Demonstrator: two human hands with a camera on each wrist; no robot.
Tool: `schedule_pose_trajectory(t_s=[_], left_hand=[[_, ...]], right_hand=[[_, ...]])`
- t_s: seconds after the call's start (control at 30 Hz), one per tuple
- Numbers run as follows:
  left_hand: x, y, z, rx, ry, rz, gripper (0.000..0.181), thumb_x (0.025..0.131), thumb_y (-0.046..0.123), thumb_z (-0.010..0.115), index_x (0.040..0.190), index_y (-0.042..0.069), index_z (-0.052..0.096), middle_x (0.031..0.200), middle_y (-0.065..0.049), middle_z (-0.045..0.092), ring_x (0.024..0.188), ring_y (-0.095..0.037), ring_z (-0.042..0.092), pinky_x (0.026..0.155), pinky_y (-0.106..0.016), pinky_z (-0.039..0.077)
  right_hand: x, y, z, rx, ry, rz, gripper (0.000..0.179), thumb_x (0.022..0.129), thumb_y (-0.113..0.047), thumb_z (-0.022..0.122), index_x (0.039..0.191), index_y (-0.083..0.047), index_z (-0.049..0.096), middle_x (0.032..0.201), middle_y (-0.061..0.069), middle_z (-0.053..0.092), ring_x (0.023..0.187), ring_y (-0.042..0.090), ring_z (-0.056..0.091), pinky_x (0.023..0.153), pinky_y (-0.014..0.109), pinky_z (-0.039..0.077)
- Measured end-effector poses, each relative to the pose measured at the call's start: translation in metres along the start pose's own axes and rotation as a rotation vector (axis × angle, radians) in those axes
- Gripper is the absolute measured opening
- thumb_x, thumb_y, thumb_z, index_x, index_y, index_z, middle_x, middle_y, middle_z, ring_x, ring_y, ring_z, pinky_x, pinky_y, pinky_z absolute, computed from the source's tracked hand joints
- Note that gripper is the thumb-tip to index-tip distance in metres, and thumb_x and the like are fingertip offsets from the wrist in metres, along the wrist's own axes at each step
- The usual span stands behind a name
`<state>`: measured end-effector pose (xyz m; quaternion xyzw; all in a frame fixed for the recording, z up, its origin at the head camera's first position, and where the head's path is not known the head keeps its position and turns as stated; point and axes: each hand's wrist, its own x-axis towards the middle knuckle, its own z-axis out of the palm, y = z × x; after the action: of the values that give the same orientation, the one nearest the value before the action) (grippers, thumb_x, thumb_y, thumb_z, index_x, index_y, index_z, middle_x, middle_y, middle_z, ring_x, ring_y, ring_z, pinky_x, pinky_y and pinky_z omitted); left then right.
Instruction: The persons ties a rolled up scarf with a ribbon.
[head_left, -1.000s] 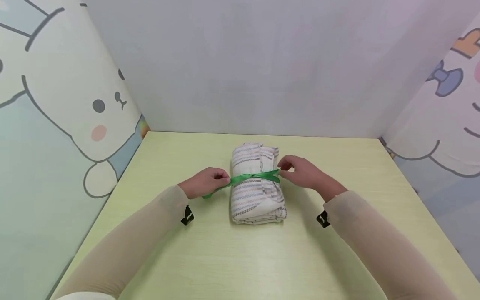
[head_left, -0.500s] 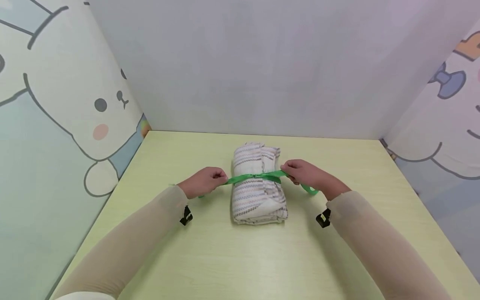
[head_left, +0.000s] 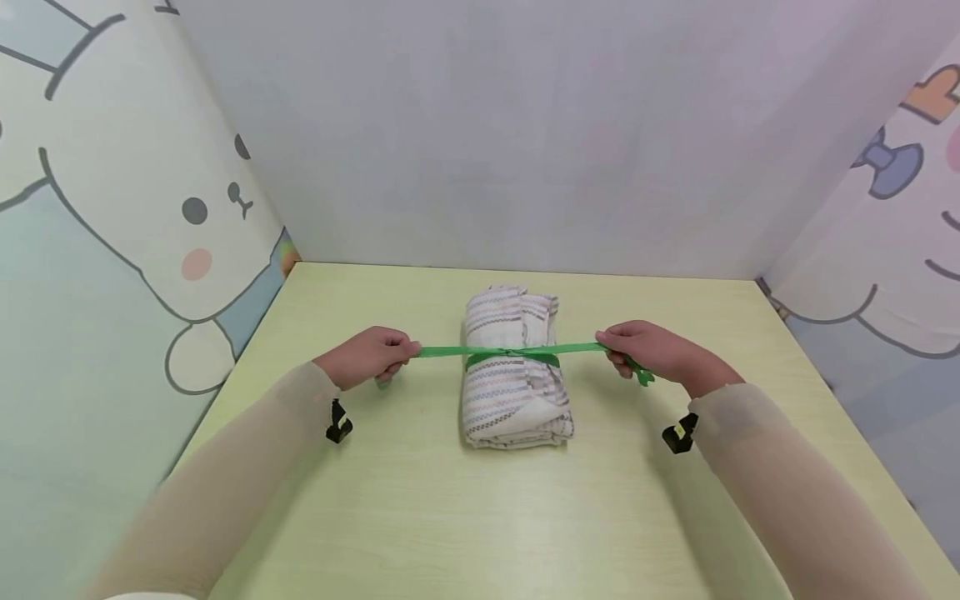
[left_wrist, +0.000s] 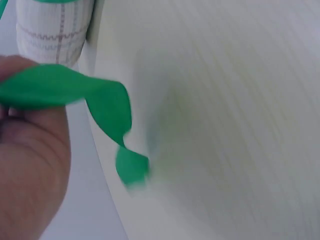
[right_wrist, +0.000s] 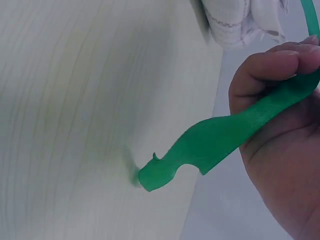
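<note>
A folded white cloth (head_left: 498,400) with thin striped bands lies on the table. Around its middle runs a green ribbon (head_left: 573,347), crossed or knotted on top. To the left of the cloth, my left hand (head_left: 367,357) pinches one end of the ribbon, which stretches straight from the knot. My right hand (head_left: 652,354) grips the other end on the right side, also drawn straight. Past each hand a loose ribbon tail hangs: the left tail (left_wrist: 107,105) twists downward in the left wrist view, and the right tail (right_wrist: 210,137) curls below the palm in the right wrist view.
The pale wooden table (head_left: 480,517) spreads around the cloth. A grey-white wall (head_left: 480,150) stands behind it, with cartoon-printed panels on the left (head_left: 120,275) and right (head_left: 870,250). A small black device (head_left: 339,422) sits at each wrist.
Both hands have moved outward, away from the cloth, and the ribbon between them has been pulled longer and straighter. The right fingers, loose a second ago, now grip the ribbon. The cloth stays in place.
</note>
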<state>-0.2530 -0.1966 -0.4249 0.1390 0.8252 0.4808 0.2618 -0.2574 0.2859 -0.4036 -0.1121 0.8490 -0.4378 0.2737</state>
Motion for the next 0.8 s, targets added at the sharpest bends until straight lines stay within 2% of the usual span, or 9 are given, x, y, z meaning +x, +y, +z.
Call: schedule_pose_trajectory(t_s=[0.17,0.27,0.47,0.53,0.67,0.8], left_hand=[[-0.015,-0.003,-0.019,0.007,0.052,-0.026,0.052,0.103,0.045,0.062,0.095,-0.005,0.051,0.064,0.0,0.034,0.058,-0.019,0.03,0.066,-0.036,0.035],[-0.022,-0.005,-0.03,0.05,0.09,-0.047,0.047,0.103,0.043,0.063,0.093,-0.001,0.051,0.064,0.001,0.034,0.058,-0.018,0.03,0.065,-0.035,0.035],[-0.034,-0.013,-0.045,0.288,0.165,-0.08,0.044,0.103,0.044,0.063,0.089,0.003,0.056,0.073,-0.001,0.042,0.064,-0.02,0.037,0.065,-0.036,0.037],[-0.036,-0.018,-0.047,0.371,0.185,-0.074,0.042,0.103,0.045,0.062,0.087,0.006,0.057,0.075,-0.002,0.045,0.065,-0.02,0.039,0.064,-0.036,0.037],[-0.037,-0.026,-0.044,0.474,0.206,-0.063,0.036,0.105,0.043,0.059,0.086,0.012,0.055,0.073,-0.001,0.046,0.065,-0.018,0.042,0.063,-0.036,0.038],[-0.034,-0.029,-0.039,0.548,0.232,-0.053,0.029,0.107,0.036,0.055,0.089,0.014,0.054,0.075,-0.001,0.047,0.067,-0.018,0.045,0.066,-0.036,0.038]], right_hand=[[-0.01,0.001,-0.011,-0.007,-0.002,-0.003,0.053,0.108,-0.047,0.049,0.083,-0.001,0.043,0.069,0.003,0.035,0.061,0.019,0.03,0.064,0.037,0.035],[-0.016,0.001,-0.018,-0.011,0.016,-0.012,0.051,0.109,-0.043,0.051,0.083,-0.001,0.04,0.069,0.002,0.032,0.062,0.018,0.029,0.064,0.038,0.034],[-0.028,0.014,-0.031,-0.083,0.08,0.009,0.049,0.107,-0.042,0.056,0.086,0.0,0.041,0.07,0.003,0.036,0.067,0.021,0.038,0.069,0.04,0.037],[-0.031,0.02,-0.035,-0.099,0.111,0.014,0.047,0.106,-0.041,0.057,0.089,0.0,0.044,0.072,0.005,0.04,0.069,0.023,0.043,0.069,0.04,0.041],[-0.036,0.031,-0.038,-0.13,0.182,0.019,0.041,0.107,-0.038,0.057,0.099,0.002,0.05,0.082,0.009,0.047,0.076,0.027,0.048,0.068,0.04,0.046],[-0.037,0.04,-0.037,-0.18,0.249,0.031,0.037,0.11,-0.035,0.052,0.109,0.002,0.052,0.09,0.011,0.049,0.081,0.027,0.046,0.07,0.04,0.042]])
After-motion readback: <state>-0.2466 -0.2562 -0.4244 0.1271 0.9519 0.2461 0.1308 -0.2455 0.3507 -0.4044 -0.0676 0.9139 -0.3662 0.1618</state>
